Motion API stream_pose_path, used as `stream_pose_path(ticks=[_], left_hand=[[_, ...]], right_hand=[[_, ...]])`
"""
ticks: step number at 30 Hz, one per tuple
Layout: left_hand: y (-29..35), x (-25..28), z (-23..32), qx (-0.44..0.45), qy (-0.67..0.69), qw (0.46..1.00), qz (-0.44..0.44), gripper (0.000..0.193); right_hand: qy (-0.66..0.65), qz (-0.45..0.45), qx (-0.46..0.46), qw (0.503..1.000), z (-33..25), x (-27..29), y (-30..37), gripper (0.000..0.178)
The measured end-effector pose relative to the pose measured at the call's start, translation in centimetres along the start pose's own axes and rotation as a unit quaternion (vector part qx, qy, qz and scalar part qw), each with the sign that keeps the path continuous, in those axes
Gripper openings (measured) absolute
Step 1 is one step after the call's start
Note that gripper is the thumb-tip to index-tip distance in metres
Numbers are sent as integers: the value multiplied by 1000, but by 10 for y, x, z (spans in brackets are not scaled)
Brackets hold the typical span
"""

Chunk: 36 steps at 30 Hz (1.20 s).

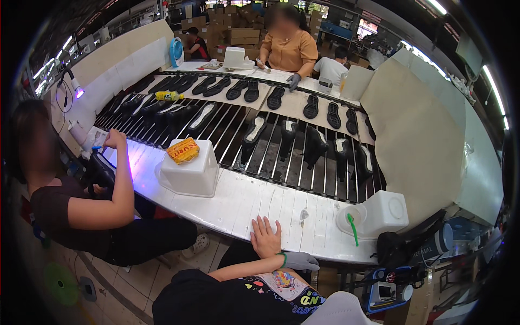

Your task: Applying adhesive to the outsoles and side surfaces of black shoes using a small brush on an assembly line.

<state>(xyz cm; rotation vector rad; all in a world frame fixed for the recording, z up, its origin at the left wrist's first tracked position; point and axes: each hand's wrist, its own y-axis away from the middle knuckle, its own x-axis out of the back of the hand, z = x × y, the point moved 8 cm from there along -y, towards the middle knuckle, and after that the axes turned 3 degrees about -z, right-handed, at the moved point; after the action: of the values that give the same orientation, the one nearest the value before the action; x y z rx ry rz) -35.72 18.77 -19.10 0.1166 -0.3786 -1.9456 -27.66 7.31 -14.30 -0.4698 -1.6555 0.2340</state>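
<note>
My right hand (265, 237) is bare and lies palm down on the white table (292, 214), fingers spread, holding nothing. Across my right forearm rests my left hand (301, 261) in a grey glove, a green band at its wrist. The gloved fingers stretch out to the right with nothing visible in them. A white plastic container (384, 214) stands to the right of my hands, with a thin green stick (352, 229) at its round opening. To the left is another white container (189, 176), topped by a yellow and red package (183, 151).
Beyond the table, a metal roller rack (219, 146) bears several black shoes (253, 135), with soles (275, 97) along its far side. A seated person (81, 200) works at left beside a purple lamp. Another person (290, 49) stands opposite. A flask (441, 238) is at right.
</note>
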Motion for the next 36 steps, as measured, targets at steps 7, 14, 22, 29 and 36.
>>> stream_pose_path(ticks=[7,14,22,29,36], left_hand=[[-2,0,-2,0,0,1000,-9,60],[0,1,0,16,-10,1000,-20,61],[-1,-2,6,24,-9,999,-40,63],[3,-1,20,10,-113,991,-78,63],[-2,-17,17,-229,-422,874,-79,38]], right_hand=[[-2,4,4,1000,1,1,0,42],[-5,-11,0,1000,2,-3,-1,43],[-22,1,1,1000,6,-2,1,45],[-26,-15,-12,999,9,-4,-2,47],[-29,-39,-38,998,10,-11,-4,51]])
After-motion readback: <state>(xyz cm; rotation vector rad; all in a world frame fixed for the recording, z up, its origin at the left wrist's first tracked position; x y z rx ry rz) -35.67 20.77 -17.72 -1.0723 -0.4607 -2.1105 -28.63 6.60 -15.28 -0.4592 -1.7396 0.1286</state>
